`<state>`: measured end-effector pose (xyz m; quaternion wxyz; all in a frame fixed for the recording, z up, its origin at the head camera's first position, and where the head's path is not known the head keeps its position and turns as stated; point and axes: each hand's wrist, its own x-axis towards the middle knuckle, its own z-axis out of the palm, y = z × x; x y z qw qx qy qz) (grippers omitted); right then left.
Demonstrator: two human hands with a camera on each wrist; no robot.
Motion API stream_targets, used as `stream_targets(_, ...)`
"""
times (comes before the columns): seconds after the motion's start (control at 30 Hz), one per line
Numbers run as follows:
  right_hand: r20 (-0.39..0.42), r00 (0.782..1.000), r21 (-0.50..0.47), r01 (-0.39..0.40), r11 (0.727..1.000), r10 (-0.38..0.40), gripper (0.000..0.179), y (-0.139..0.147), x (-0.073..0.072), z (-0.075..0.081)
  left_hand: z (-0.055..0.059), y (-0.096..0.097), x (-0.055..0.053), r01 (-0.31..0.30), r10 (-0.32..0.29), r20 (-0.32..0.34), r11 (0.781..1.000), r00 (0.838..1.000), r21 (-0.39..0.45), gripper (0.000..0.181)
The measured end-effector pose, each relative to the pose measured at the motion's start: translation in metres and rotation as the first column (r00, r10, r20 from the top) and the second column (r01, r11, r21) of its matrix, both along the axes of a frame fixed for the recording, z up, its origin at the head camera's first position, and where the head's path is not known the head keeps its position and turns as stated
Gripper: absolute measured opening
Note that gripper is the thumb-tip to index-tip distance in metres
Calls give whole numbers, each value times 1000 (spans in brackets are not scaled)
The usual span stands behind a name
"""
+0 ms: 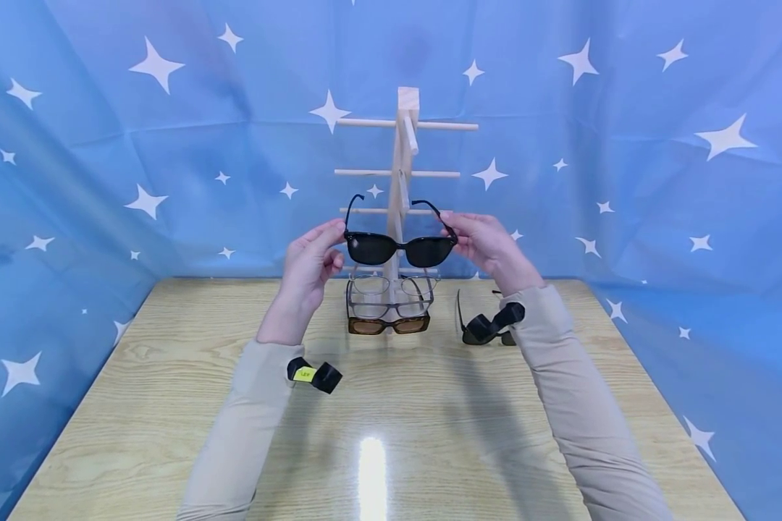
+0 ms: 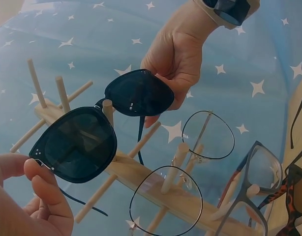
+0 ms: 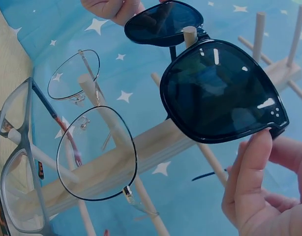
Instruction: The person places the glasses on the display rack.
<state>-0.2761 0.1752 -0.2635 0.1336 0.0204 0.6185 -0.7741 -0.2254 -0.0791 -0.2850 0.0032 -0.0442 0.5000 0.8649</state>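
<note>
At far left, a beige sleeve (image 1: 234, 434) bearing a small black wrist camera (image 1: 326, 378) with a yellow label leads to the left hand (image 1: 306, 271), whose thumb and fingers pinch the adjacent hinge corner of a pair of glossy black sunglasses with large dark lenses (image 1: 371, 249). The sunglasses are held level, temples pointing away from the person, before an upright pale wooden stand with round pegs and crossbars (image 1: 399, 155). One peg end shows between the lenses at the bridge; whether the bridge bears upon it cannot be determined from these angles. Beneath, in descending order on the stand, are thin round wire-rimmed eyeglasses (image 3: 98, 106), grey rectangular-framed eyeglasses with clear lenses (image 1: 391, 310), and brown-lensed tortoiseshell glasses (image 1: 389, 325). Next, the right hand (image 1: 489, 242) grasps the opposite hinge corner of the sunglasses between thumb and fingers. Below the right wrist, a second dark-lensed black pair (image 1: 508, 338) rests on the wood-grained table (image 1: 202, 405), partly hidden by another wrist camera (image 1: 478, 327). A blue backdrop with white stars (image 1: 625, 181) hangs behind.
</note>
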Motion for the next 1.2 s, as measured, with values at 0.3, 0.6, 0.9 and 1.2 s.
stream_targets(0.3,15,1000,-12,5,1000,-5,27,1,-1,-2,-2,-2,-1,5,-6,-19,999,1000,-46,26)
stream_targets(0.6,8,1000,2,22,1000,-22,22,3,5,-1,-6,-5,-1,10,-13,-24,994,1000,-110,34)
stream_targets(0.9,4,1000,-27,-26,999,26,23,11,13,-5,-14,-8,3,-7,1,-31,982,1000,-187,27)
stream_targets(1.2,-32,997,19,-69,997,70,29,21,25,-10,-28,-7,11,-23,6,-71,969,997,-246,12)
